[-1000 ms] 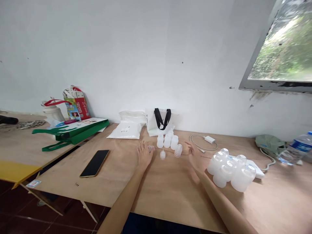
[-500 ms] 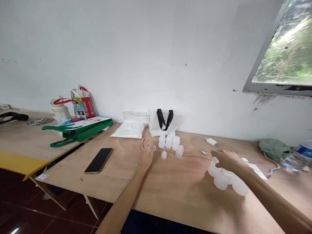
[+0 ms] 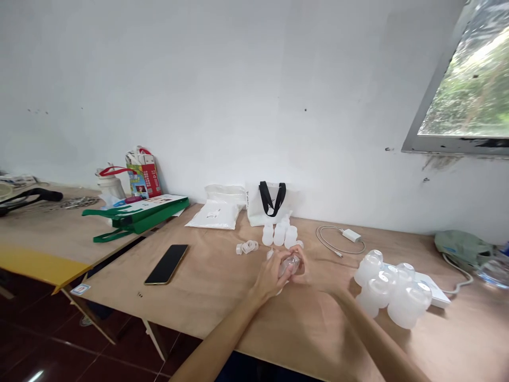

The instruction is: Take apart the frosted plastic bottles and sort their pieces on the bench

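Note:
My left hand (image 3: 267, 279) and my right hand (image 3: 302, 265) meet over the middle of the table, fingers curled round a clear domed cap (image 3: 292, 262). Whatever sits beneath the cap is mostly hidden by my fingers. Left of them lie several white plastic rings (image 3: 247, 247). Just behind, a group of small white translucent bottles (image 3: 279, 235) stands by the bag. To the right is a cluster of larger frosted bottles (image 3: 382, 289) topped with clear domed caps.
A black phone (image 3: 166, 264) lies at the left. White plastic packages (image 3: 214, 212), a white bag with black handles (image 3: 256, 215) and a cabled adapter (image 3: 351, 235) line the wall. A green bag (image 3: 147, 215) bridges two tables; a cap (image 3: 461, 248) lies far right.
My right hand has come left from the bottle cluster, and my left hand has moved right from the rings. Both now close round a clear domed cap. The view has shifted slightly.

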Tool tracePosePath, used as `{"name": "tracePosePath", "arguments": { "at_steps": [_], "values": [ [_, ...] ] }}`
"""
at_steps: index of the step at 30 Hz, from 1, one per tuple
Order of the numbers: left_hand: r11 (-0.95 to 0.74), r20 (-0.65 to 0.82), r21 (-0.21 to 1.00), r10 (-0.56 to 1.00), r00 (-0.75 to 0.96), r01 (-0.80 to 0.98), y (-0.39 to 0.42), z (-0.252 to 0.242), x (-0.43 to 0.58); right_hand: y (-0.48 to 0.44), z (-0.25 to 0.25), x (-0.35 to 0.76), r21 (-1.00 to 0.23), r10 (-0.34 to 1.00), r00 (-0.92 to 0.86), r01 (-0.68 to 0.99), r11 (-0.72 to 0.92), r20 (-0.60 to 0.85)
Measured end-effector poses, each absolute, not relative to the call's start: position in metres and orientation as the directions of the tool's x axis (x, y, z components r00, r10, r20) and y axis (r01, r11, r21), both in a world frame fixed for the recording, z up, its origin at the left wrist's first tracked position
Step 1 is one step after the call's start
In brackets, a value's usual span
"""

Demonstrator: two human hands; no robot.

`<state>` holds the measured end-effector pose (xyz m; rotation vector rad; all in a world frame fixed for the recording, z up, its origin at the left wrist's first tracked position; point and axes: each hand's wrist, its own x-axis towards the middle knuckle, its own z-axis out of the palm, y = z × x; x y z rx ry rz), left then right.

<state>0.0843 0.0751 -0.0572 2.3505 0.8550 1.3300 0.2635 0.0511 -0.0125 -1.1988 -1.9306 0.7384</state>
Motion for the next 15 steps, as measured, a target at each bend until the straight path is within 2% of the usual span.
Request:
{"name": "tracePosePath", "arguments": {
  "at_steps": [3, 4, 6, 8, 11, 13, 15],
  "values": [
    [-0.728, 0.626, 0.591, 0.686, 0.372, 0.348, 0.075, -0.055, 0.080, 0.054, -0.041, 0.242, -0.929, 0.917, -0.250, 0.125, 0.350, 0.312],
    [-0.716, 0.614, 0.601, 0.698, 0.367, 0.355, 0.075, -0.055, 0.078, 0.056, -0.050, 0.236, -0.943, 0.929, -0.207, 0.061, 0.326, 0.308],
    [-0.682, 0.585, 0.623, 0.731, 0.351, 0.383, 0.074, -0.055, 0.073, 0.057, -0.062, 0.227, -0.956, 0.947, -0.152, 0.038, 0.290, 0.282],
    [-0.648, 0.556, 0.643, 0.761, 0.334, 0.408, 0.073, -0.056, 0.071, 0.055, -0.067, 0.222, -0.949, 0.951, -0.124, 0.106, 0.296, 0.283],
    [-0.655, 0.540, 0.656, 0.754, 0.374, 0.375, 0.074, -0.055, 0.070, 0.049, -0.059, 0.222, -0.879, 0.930, -0.160, 0.306, 0.365, 0.330],
    [-0.662, 0.525, 0.664, 0.744, 0.413, 0.348, 0.076, -0.054, 0.068, 0.044, -0.050, 0.225, -0.795, 0.934, -0.217, 0.491, 0.356, 0.284],
    [-0.643, 0.508, 0.675, 0.761, 0.405, 0.362, 0.078, -0.053, 0.066, 0.041, -0.042, 0.227, -0.676, 0.957, -0.232, 0.679, 0.288, 0.175]
  ]
}}
